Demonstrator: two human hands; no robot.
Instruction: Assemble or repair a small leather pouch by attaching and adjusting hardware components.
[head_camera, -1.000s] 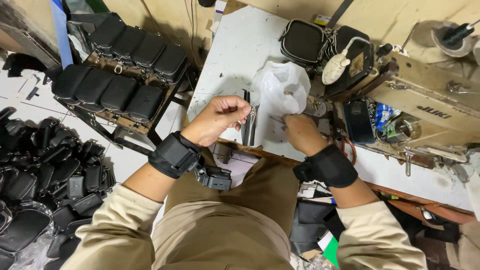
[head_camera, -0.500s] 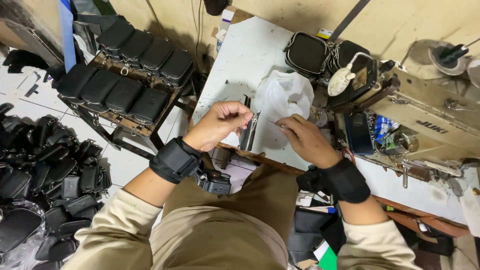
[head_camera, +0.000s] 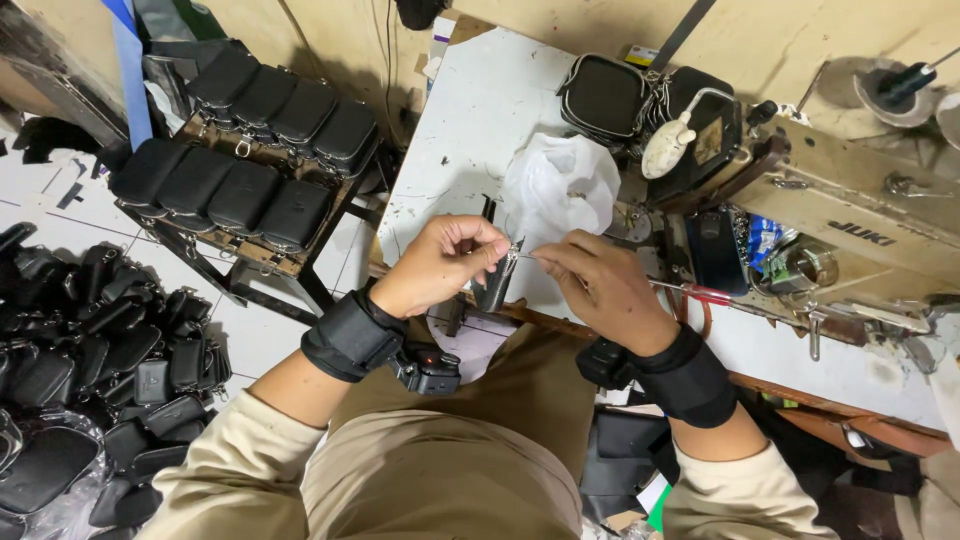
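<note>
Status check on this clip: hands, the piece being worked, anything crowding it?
Left hand pinches a small metal piece. Right hand pinches a thin wire or thread at it. White plastic bag just behind on the white table, not touching.

White table (head_camera: 470, 130): plastic bag (head_camera: 557, 185), black pouches (head_camera: 640, 100).
</note>
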